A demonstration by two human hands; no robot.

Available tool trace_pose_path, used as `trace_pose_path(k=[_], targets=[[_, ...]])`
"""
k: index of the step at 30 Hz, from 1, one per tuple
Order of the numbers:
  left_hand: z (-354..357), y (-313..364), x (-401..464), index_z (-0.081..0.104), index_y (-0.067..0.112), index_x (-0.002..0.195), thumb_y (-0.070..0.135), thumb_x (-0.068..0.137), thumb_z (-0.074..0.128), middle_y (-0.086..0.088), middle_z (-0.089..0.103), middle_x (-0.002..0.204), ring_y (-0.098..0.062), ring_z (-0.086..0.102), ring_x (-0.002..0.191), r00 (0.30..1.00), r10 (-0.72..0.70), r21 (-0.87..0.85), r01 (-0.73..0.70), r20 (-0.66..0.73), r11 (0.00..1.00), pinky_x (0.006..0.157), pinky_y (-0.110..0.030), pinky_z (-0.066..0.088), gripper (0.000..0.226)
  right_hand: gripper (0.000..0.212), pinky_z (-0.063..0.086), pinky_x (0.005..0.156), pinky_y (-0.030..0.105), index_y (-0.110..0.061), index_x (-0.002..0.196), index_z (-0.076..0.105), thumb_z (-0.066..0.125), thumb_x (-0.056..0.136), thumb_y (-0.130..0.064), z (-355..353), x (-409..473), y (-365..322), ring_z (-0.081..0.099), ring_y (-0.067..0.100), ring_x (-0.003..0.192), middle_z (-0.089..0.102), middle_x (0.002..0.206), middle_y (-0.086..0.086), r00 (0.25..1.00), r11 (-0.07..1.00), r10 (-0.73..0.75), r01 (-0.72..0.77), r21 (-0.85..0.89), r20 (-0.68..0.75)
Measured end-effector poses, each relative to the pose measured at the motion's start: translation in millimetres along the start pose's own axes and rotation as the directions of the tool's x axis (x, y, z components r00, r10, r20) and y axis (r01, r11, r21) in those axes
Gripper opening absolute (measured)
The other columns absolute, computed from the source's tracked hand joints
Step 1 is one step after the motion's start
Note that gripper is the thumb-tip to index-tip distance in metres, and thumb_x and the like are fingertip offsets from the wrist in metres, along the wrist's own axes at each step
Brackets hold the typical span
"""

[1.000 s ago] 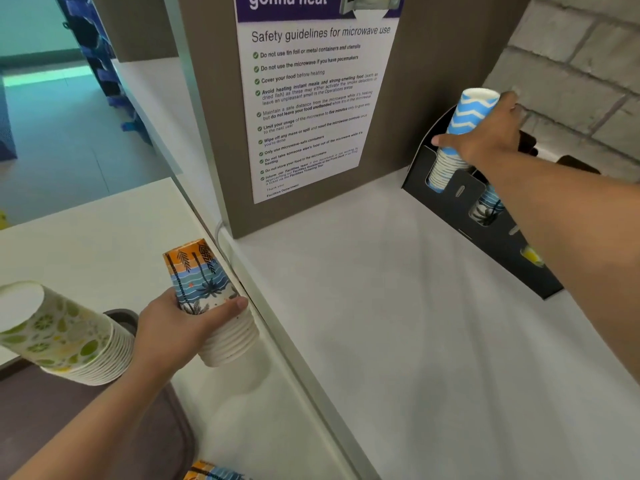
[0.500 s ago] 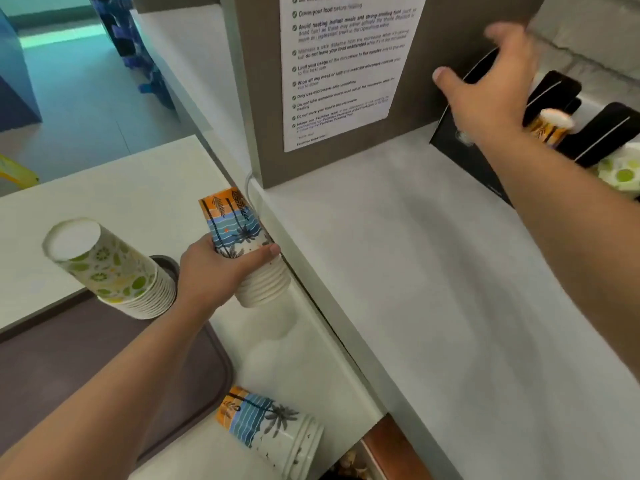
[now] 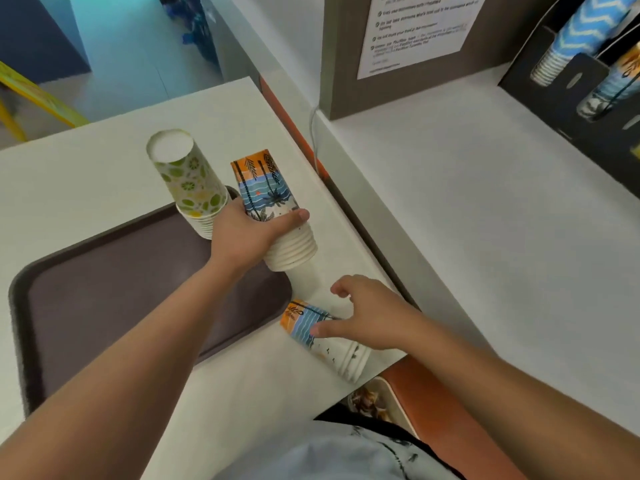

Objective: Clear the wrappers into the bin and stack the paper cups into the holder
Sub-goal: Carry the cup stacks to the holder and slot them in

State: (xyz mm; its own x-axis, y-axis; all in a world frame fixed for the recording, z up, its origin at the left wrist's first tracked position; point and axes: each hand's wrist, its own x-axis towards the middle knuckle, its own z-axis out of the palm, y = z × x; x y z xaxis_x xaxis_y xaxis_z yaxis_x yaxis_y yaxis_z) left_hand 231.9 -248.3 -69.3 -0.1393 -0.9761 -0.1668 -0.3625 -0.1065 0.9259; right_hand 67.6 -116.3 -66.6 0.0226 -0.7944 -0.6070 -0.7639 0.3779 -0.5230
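My left hand (image 3: pixel 244 233) grips an upside-down stack of palm-print cups (image 3: pixel 268 199) standing on the white table. My right hand (image 3: pixel 367 317) rests over a second palm-print cup stack (image 3: pixel 301 323) lying on its side near the table's front edge, thumb against its side and fingers spread above it, without a closed grip. A lime-print cup stack (image 3: pixel 188 174) stands upside down on the tray's far corner. The black cup holder (image 3: pixel 540 81) at the far right carries a blue zigzag stack (image 3: pixel 585 26) and a palm-print stack (image 3: pixel 613 88).
A dark brown tray (image 3: pixel 114 292) fills the table's left. A raised grey counter (image 3: pixel 485 209) runs along the right, with a brown box bearing a notice (image 3: pixel 419 32). Below the table's corner, a bin (image 3: pixel 370 400) with wrappers shows.
My right hand left the holder, where the blue zigzag stack now sits, and came down onto the lying palm-print stack. The view tilted downward. My left hand kept its grip.
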Motion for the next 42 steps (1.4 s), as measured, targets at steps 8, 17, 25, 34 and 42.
trace_pose_path(k=[8, 17, 25, 34, 42], targets=[[-22.9, -20.3, -18.6, 0.073, 0.028, 0.1, 0.046, 0.061, 0.089, 0.016, 0.075, 0.091, 0.005, 0.069, 0.08, 1.0, -0.017, 0.013, 0.017, -0.011, 1.0, 0.07, -0.016, 0.053, 0.046, 0.096, 0.047, 0.081, 0.033, -0.018, 0.124, 0.046, 0.081, 0.052, -0.07, 48.0, 25.7, -7.0, 0.051, 0.019, 0.107, 0.052, 0.119, 0.003, 0.996, 0.956, 0.08, -0.088, -0.281, -0.041], [-36.7, -22.7, -24.7, 0.072, 0.032, 0.098, 0.048, 0.061, 0.088, 0.018, 0.074, 0.09, 0.002, 0.069, 0.084, 1.0, -0.018, 0.001, 0.018, 0.005, 1.0, 0.08, -0.026, 0.057, 0.043, 0.069, 0.05, 0.062, 0.025, -0.019, 0.106, 0.057, 0.085, 0.055, -0.056, 51.3, 35.1, 7.6, 0.063, 0.013, 0.079, 0.062, 0.093, -0.003, 0.988, 0.967, 0.151, -0.152, -0.205, -0.021], [-34.6, -2.6, -18.2, 0.07, 0.033, 0.094, 0.046, 0.06, 0.089, 0.015, 0.074, 0.089, 0.0, 0.07, 0.082, 0.999, 0.003, -0.031, -0.002, 0.037, 1.0, 0.075, -0.024, 0.056, 0.041, 0.062, 0.06, 0.075, 0.032, -0.018, 0.099, 0.069, 0.09, 0.051, -0.051, -8.3, 9.0, -5.3, 0.074, 0.014, 0.075, 0.075, 0.087, -0.001, 0.974, 0.921, 0.218, -0.182, 0.344, -0.068], [8.5, 89.0, 16.3, 0.074, 0.027, 0.089, 0.047, 0.058, 0.09, 0.011, 0.076, 0.083, -0.004, 0.072, 0.076, 0.98, 0.112, -0.064, -0.103, 0.163, 0.993, 0.069, -0.024, 0.055, 0.04, 0.043, 0.058, 0.063, 0.023, -0.013, 0.093, 0.074, 0.09, 0.061, -0.036, -142.1, -54.5, -7.6, 0.074, 0.014, 0.07, 0.077, 0.081, 0.001, 0.87, 0.827, 0.277, 0.001, 0.562, -0.409], [108.8, 195.4, 42.9, 0.07, 0.025, 0.097, 0.045, 0.058, 0.09, 0.008, 0.075, 0.089, -0.009, 0.072, 0.082, 0.925, 0.182, -0.135, -0.144, 0.334, 0.98, 0.075, -0.03, 0.058, 0.048, 0.047, 0.053, 0.049, 0.018, -0.015, 0.097, 0.07, 0.091, 0.06, -0.034, -284.1, -97.9, 48.6, 0.071, 0.008, 0.06, 0.075, 0.086, 0.001, 0.638, 0.771, 0.372, 0.193, 0.607, -0.674]])
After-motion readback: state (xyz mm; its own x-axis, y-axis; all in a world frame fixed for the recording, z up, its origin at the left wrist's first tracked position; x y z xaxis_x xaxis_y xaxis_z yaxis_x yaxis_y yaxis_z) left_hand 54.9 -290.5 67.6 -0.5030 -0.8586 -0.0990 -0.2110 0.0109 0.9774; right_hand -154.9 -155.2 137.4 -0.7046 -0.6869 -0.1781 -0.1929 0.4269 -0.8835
